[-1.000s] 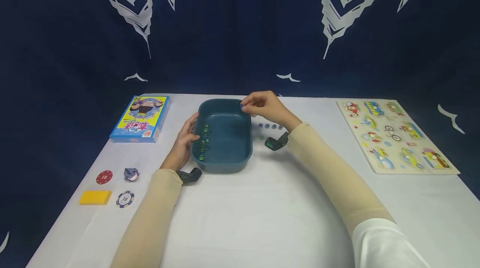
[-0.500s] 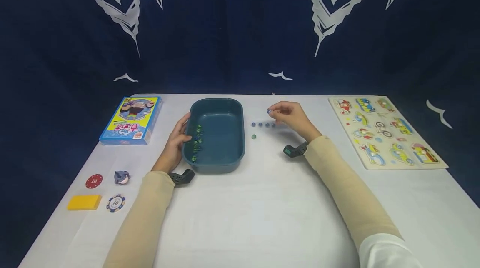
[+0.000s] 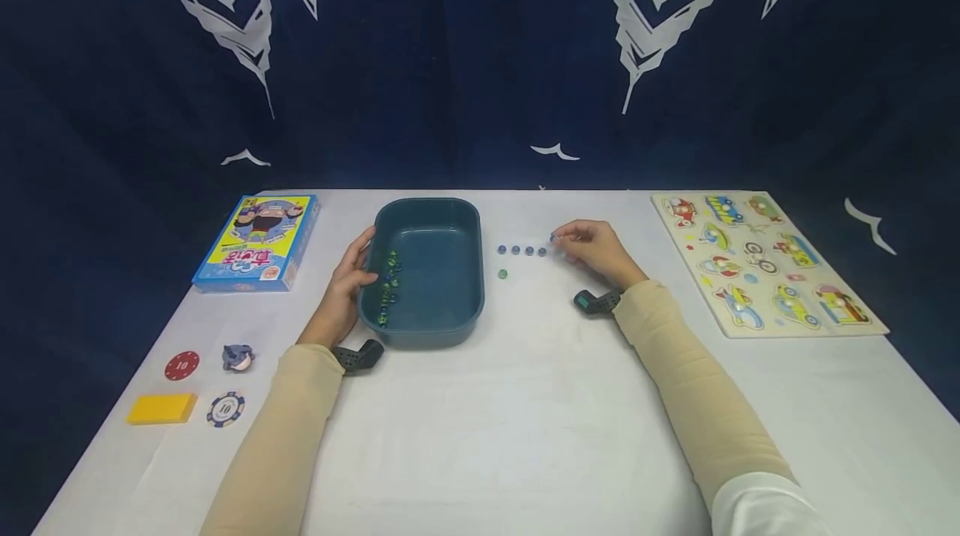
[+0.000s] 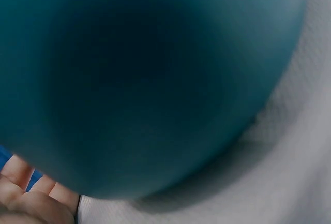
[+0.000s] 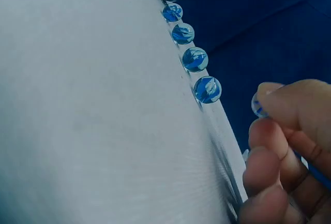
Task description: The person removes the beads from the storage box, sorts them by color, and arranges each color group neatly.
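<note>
My right hand [image 3: 597, 249] pinches a clear-and-blue glass marble [image 5: 257, 106] between thumb and forefinger, at the right end of a row of blue marbles [image 5: 195, 59]. That row lies on the white table, to the right of a teal plastic tub [image 3: 438, 278]. A single green marble [image 3: 502, 274] lies in front of the row's left end. My left hand [image 3: 341, 290] grips the tub's left side, thumb at the rim and fingers along the outer wall. Inside, green and blue marbles [image 3: 387, 294] gather along the left edge. The tub's outer wall [image 4: 155, 105] fills most of the left wrist view.
A wooden picture puzzle board [image 3: 765, 265] lies at the right. At the left are a blue and yellow card box [image 3: 258, 240], a red chip [image 3: 182, 366], a shark figure [image 3: 237, 358], a yellow block [image 3: 162, 408] and a white-blue chip [image 3: 226, 409].
My right hand has moved from above the tub's far right corner rightward, then down to the row's right end, with the marble pinched. The left hand keeps its grip on the tub.
</note>
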`<action>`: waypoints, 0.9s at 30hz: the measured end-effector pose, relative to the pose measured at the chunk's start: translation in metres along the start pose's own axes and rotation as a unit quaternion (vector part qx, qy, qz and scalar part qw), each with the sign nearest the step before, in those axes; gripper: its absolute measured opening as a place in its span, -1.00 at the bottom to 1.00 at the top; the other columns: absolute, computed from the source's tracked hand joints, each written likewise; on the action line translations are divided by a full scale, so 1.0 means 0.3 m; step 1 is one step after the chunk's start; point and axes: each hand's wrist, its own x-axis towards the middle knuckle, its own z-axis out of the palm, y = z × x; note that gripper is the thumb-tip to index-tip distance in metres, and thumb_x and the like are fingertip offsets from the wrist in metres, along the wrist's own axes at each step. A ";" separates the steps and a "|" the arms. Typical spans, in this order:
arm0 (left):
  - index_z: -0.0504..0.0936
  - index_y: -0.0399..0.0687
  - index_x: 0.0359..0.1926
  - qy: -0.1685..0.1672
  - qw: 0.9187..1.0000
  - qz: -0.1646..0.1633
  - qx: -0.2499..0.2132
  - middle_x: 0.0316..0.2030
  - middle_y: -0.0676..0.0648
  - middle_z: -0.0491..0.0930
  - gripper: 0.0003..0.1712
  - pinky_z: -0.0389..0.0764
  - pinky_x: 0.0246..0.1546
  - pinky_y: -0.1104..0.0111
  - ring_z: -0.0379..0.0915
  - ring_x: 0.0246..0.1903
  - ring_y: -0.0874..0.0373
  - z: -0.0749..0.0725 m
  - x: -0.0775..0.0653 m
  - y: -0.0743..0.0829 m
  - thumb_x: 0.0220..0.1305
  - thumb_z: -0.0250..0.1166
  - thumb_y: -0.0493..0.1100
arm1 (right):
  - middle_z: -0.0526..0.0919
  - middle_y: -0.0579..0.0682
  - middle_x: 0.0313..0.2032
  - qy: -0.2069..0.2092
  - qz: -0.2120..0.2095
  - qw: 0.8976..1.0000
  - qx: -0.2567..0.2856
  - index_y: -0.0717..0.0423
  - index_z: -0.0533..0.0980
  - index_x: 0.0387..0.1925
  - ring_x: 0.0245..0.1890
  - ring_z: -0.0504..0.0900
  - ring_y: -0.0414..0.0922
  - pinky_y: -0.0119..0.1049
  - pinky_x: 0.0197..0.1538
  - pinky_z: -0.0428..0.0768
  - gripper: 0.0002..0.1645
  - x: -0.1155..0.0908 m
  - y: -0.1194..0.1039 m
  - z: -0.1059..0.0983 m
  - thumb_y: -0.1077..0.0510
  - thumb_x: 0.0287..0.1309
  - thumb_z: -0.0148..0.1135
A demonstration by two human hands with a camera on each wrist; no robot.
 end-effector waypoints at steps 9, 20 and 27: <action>-0.01 0.10 0.58 0.001 1.000 -0.005 0.005 0.56 -0.02 -0.04 -0.04 -0.22 0.45 -0.07 -0.18 0.53 0.03 -0.009 -0.001 -0.005 0.09 -0.09 -0.32 | 0.64 -0.03 -0.43 -0.003 -0.001 0.997 -0.082 0.21 0.67 -0.10 -0.57 0.48 -0.18 -0.41 -0.48 0.51 -0.74 -0.001 0.030 0.016 0.21 0.19 0.31; 0.00 0.11 0.58 0.000 1.000 -0.005 0.004 0.56 -0.01 -0.04 -0.04 -0.20 0.45 -0.06 -0.17 0.53 0.03 -0.011 -0.001 -0.008 0.09 -0.09 -0.31 | 0.62 -0.03 -0.49 -0.003 -0.013 0.994 -0.109 0.17 0.70 -0.13 -0.59 0.47 -0.18 -0.42 -0.49 0.47 -0.76 -0.004 0.031 0.026 0.16 0.17 0.36; 0.00 0.11 0.58 0.000 1.000 -0.003 0.008 0.57 0.00 -0.05 -0.05 -0.21 0.45 -0.07 -0.20 0.54 0.05 -0.004 0.001 -0.002 0.10 -0.09 -0.31 | 0.62 -0.03 -0.49 -0.005 -0.013 0.993 -0.117 0.17 0.69 -0.09 -0.59 0.47 -0.18 -0.42 -0.50 0.46 -0.73 -0.008 0.029 0.018 0.19 0.16 0.35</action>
